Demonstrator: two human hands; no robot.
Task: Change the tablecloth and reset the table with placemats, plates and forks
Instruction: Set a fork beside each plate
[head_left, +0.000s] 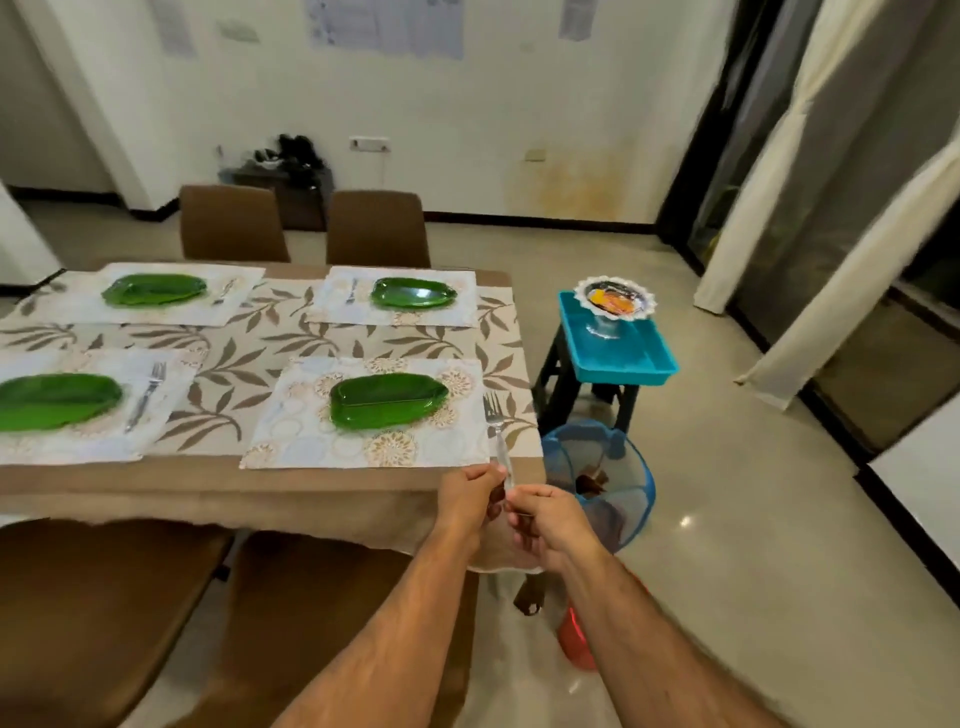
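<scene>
Hands meet just off the near right corner of the desk: the left hand and the right hand both pinch the lower handle of a fork, which points away from the person, tines over the leaf-patterned tablecloth just beside the right edge of the nearest placemat. That placemat carries a green leaf-shaped plate and lies at the near right of the desk. A second placemat at the near left holds a green plate with a fork laid to its right. Along the far edge lie two more settings: a left placemat with plate and fork, and a right placemat with plate and fork. Beyond the right edge, on the floor, stand a stool bearing a turquoise tray and a blue mesh bin. Brown chairs stand at the far edge.
</scene>
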